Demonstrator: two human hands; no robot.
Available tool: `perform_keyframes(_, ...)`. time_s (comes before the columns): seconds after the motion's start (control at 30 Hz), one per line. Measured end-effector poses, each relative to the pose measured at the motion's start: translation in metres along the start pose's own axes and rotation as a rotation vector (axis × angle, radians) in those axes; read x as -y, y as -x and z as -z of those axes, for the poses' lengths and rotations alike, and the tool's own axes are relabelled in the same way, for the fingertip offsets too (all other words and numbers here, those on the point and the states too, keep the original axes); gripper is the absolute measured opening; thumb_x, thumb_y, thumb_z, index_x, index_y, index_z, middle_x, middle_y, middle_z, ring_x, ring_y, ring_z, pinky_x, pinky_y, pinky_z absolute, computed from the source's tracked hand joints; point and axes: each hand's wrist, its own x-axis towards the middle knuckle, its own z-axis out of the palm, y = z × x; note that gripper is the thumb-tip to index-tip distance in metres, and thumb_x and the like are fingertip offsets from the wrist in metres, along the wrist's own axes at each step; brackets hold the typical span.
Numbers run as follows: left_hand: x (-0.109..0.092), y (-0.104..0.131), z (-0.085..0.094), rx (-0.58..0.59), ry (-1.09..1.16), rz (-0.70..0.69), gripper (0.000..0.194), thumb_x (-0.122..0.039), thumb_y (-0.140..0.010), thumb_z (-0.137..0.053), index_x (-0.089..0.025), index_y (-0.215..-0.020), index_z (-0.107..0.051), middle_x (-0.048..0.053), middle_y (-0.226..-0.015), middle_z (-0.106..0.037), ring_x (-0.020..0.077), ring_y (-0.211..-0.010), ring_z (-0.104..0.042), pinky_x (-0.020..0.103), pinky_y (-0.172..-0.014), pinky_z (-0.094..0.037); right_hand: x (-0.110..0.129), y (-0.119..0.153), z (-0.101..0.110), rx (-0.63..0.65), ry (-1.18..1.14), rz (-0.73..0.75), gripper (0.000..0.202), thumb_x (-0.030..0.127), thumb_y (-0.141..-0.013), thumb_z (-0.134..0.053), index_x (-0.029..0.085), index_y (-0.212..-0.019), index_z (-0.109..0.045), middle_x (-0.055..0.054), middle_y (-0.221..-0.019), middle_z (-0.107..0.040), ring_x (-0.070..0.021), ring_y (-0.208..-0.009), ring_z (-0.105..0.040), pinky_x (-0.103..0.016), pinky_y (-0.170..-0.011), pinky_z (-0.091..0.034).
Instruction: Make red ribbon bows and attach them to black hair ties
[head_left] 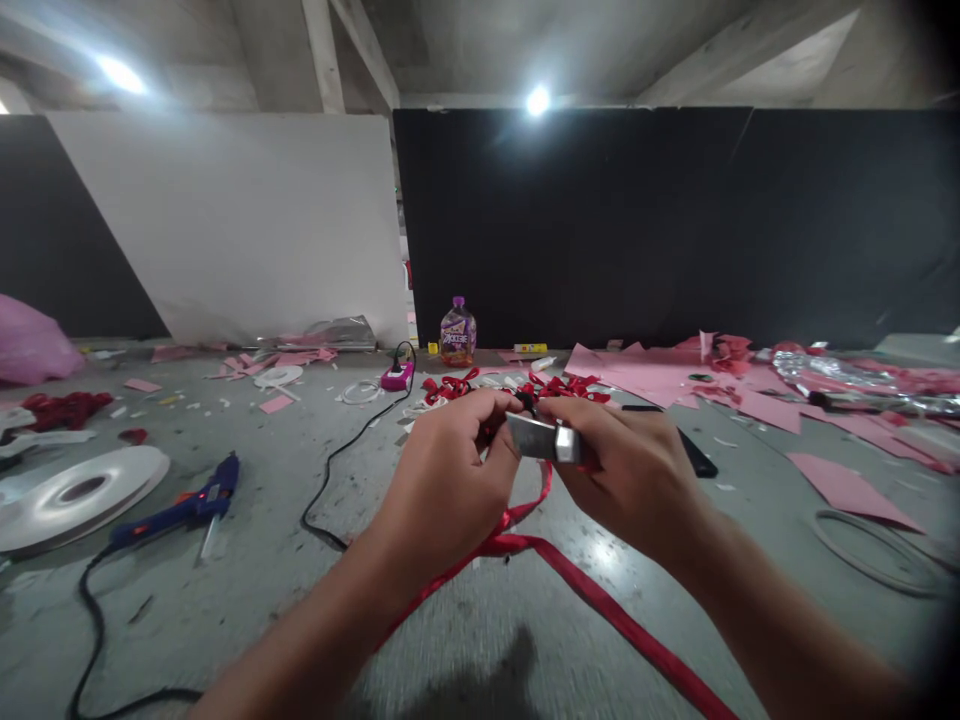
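Observation:
Both my hands meet in front of me over the grey floor. My left hand [457, 465] is closed in a pinch on a red ribbon [600, 595], largely hidden by the fingers. Lengths of the ribbon hang below the hands and trail toward me on both sides. In my right hand [637, 460] is a tool with a flat metal blade [532, 437] and a silver end; its handle is hidden by the fingers. The blade tip touches or nearly touches my left thumb. A small dark piece between the fingertips is too blurred to name.
Red ribbon bows [454, 385] lie behind my hands, near a bottle [458, 335]. A blue glue gun [187, 508] and a white ribbon spool [112, 490] sit left. A black cord runs from a pink power socket [398, 375]. Pink paper [847, 488] and a dark phone-like slab [697, 455] lie right.

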Motion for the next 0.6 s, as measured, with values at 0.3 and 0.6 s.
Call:
perform_keyframes(0.3,0.007,-0.006,0.008,0.160,0.210,0.037,0.023,-0.037,-0.087,-0.063,-0.017,-0.082,-0.072,0.002,-0.068,-0.061,0.0128,-0.059,-0.048,0.024,-0.052,-0.035,0.004,-0.012,0.014,0.180,-0.484,-0.295,0.021,0.023,-0.094,-0.051,0.018,-0.074,-0.056,0.005,-0.057,-0.041,-0.0097,-0.052,-0.035,-0.026,-0.048,-0.029)
perform_keyframes(0.6,0.019,-0.004,0.002,0.337,0.848,0.167,0.018,-0.029,-0.082,-0.071,-0.016,-0.071,-0.065,0.000,-0.068,-0.052,0.0101,-0.063,-0.043,0.024,-0.059,-0.033,0.003,-0.004,0.012,0.240,-1.103,-0.439,0.019,0.032,-0.097,-0.054,0.020,-0.083,-0.059,0.008,-0.053,-0.041,-0.0059,-0.042,-0.033,-0.020,-0.039,-0.027)
